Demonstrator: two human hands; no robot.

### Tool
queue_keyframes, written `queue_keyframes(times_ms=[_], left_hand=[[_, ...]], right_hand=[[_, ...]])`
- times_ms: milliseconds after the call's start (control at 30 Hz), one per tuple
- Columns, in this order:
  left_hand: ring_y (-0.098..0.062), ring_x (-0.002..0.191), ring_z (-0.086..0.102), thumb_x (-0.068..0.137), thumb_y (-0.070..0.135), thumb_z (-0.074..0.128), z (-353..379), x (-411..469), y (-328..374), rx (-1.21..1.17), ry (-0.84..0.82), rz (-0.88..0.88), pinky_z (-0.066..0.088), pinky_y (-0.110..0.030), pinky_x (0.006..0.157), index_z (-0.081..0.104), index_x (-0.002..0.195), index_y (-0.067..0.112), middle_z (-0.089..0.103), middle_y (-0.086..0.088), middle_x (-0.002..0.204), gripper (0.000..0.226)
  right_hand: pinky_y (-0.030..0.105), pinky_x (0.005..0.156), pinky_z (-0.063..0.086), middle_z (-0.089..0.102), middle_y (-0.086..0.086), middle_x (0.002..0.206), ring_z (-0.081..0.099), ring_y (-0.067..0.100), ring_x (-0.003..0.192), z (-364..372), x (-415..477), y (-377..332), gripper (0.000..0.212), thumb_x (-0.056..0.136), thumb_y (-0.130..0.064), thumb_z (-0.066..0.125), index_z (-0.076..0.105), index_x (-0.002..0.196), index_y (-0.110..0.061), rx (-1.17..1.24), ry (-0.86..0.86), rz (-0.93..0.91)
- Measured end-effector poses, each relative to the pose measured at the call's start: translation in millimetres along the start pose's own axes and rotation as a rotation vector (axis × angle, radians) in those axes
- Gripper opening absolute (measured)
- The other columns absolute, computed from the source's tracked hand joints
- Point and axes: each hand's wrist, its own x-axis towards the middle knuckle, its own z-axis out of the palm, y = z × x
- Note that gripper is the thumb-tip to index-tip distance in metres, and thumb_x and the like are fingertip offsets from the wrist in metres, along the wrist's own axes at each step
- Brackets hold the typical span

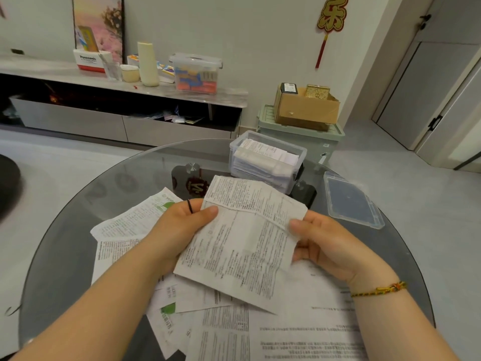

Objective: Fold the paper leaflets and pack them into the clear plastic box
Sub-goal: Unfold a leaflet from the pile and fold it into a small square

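In the head view, the left hand [182, 230] and the right hand [325, 246] are holding one leaflet [244, 243] over the counter [78, 217]. Their fingers [208, 211] are pinching its edges at 9 and 3 o'clock. The paper is looking thin, light and floppy, so I think it is best held near the old crease. The clear plastic box [278, 140] is standing open at 1 o'clock, partly filled. The loose leaflets [229, 329] are lying at 6 o'clock.

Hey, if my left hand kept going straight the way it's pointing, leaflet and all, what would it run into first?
Probably the clear rectangular plastic box of folded papers: the left hand, gripping the white printed leaflet, aims up and right towards it. Depth is hard to judge.
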Motion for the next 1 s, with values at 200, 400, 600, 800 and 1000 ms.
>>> queue_keyframes(times_ms=[200,400,600,800,1000], left_hand=[[-0.009,0.055,0.067,0.092,0.017,0.049,-6.0,4.2,-1.9,0.111,0.021,0.044,0.055,-0.024,0.056,0.066,0.075,0.019,0.072,0.003,0.063,0.023],[-0.007,0.051,0.066,0.090,0.006,0.049,-12.5,5.5,0.1,0.115,0.010,0.057,0.050,-0.017,0.043,0.067,0.075,0.018,0.071,0.002,0.062,0.026],[-0.029,0.076,0.054,0.090,0.001,0.044,-16.1,9.0,-2.4,-0.020,-0.073,0.037,0.044,-0.033,0.062,0.076,0.071,0.020,0.071,-0.008,0.075,0.042],[-0.020,0.056,0.059,0.091,-0.001,0.035,-12.2,6.9,-0.4,-0.083,-0.099,0.002,0.049,-0.027,0.051,0.074,0.067,0.012,0.067,-0.006,0.057,0.048],[-0.015,0.045,0.063,0.092,0.010,0.033,-9.5,2.7,2.7,-0.086,-0.084,-0.035,0.052,-0.022,0.041,0.064,0.077,0.007,0.068,-0.008,0.058,0.034]], right_hand=[[0.017,0.033,0.039,0.071,0.007,0.070,0.057,0.010,0.040,-2.0,0.3,0.3,0.021,0.090,0.002,0.044,0.062,0.096,-0.006,-0.099,0.081,0.000],[0.019,0.037,0.045,0.073,0.004,0.073,0.062,0.013,0.050,-3.0,-0.1,-0.2,0.024,0.089,0.003,0.045,0.064,0.091,-0.011,-0.115,0.082,-0.017],[0.025,0.053,0.057,0.074,0.003,0.077,0.070,0.015,0.065,-5.0,1.4,0.4,0.029,0.087,0.010,0.044,0.065,0.089,-0.010,0.003,0.085,-0.029],[0.022,0.053,0.056,0.070,0.006,0.069,0.068,0.013,0.058,-3.8,3.5,1.5,0.024,0.085,0.008,0.048,0.066,0.080,-0.007,0.079,0.172,-0.103],[0.015,0.046,0.050,0.068,0.003,0.060,0.062,0.009,0.049,-3.7,3.8,1.2,0.038,0.081,0.009,0.053,0.070,0.056,-0.013,-0.004,0.277,-0.130]])
